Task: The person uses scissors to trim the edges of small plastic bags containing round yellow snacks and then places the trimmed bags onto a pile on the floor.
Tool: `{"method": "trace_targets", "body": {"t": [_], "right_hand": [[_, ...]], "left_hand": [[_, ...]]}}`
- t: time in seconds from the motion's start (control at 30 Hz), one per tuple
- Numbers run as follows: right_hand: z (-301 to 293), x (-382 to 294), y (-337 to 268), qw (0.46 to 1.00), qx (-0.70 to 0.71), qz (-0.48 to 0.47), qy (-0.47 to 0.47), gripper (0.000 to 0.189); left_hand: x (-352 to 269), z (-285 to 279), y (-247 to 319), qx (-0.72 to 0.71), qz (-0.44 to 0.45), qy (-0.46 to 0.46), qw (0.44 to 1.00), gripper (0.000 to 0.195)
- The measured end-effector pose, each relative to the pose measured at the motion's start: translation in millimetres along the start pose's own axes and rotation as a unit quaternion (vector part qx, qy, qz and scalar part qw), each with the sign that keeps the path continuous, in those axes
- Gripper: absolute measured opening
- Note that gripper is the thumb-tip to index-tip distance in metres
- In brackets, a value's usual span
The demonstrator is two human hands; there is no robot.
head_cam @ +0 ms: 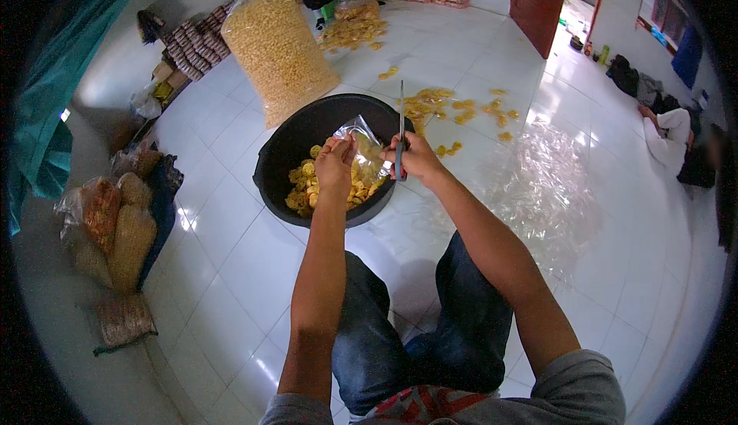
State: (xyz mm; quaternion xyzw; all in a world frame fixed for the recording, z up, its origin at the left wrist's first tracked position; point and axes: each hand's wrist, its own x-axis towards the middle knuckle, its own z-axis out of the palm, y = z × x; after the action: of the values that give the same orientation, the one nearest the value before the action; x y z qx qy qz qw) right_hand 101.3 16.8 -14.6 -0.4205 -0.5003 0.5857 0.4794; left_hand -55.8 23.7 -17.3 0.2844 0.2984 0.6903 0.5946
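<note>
Over a round black tub [282, 122], my left hand [336, 162] pinches the edge of a small clear plastic bag [367, 151]. My right hand [416, 157] holds scissors [400, 148] with dark handles, their blades pointing away from me, and its fingertips reach the bag's right side. Yellow round chips [302, 188] lie in the tub beneath the bag. Whether the bag has anything inside is hard to tell, since chips show through the film.
A tall clear sack of small yellow snacks [277, 50] stands behind the tub. Small yellow packets [429, 102] lie scattered on the tiles. Loose clear plastic bags [545, 182] are heaped at right. Filled sacks [130, 240] line the left wall. A person [671, 136] is at far right.
</note>
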Motion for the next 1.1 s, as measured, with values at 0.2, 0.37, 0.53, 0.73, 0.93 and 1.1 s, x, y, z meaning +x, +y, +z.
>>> {"method": "trace_targets", "body": {"t": [0.2, 0.37, 0.53, 0.73, 0.93, 1.1], "right_hand": [[-48, -8, -14, 0.999, -0.036, 0.002, 0.030, 0.021], [-125, -7, -2, 0.996, -0.036, 0.024, 0.080, 0.018], [-249, -53, 36, 0.849, -0.377, 0.089, 0.360, 0.018], [-291, -88, 34, 0.717, -0.315, 0.006, 0.622, 0.028], [-278, -82, 28, 0.769, -0.471, -0.141, 0.409, 0.036], [-228, -62, 47, 0.852, -0.486, -0.084, 0.174, 0.041]], "left_hand": [[-8, 28, -11, 0.060, -0.043, 0.026, 0.997, 0.028], [5, 17, -13, 0.264, -0.037, -0.030, 0.963, 0.028], [10, 31, -33, 0.465, -0.013, -0.103, 0.879, 0.036], [34, 6, -67, 0.467, 0.012, -0.176, 0.867, 0.035], [10, 7, -61, 0.746, 0.039, -0.199, 0.634, 0.045], [16, -35, -83, 0.816, 0.061, -0.193, 0.542, 0.059]]}}
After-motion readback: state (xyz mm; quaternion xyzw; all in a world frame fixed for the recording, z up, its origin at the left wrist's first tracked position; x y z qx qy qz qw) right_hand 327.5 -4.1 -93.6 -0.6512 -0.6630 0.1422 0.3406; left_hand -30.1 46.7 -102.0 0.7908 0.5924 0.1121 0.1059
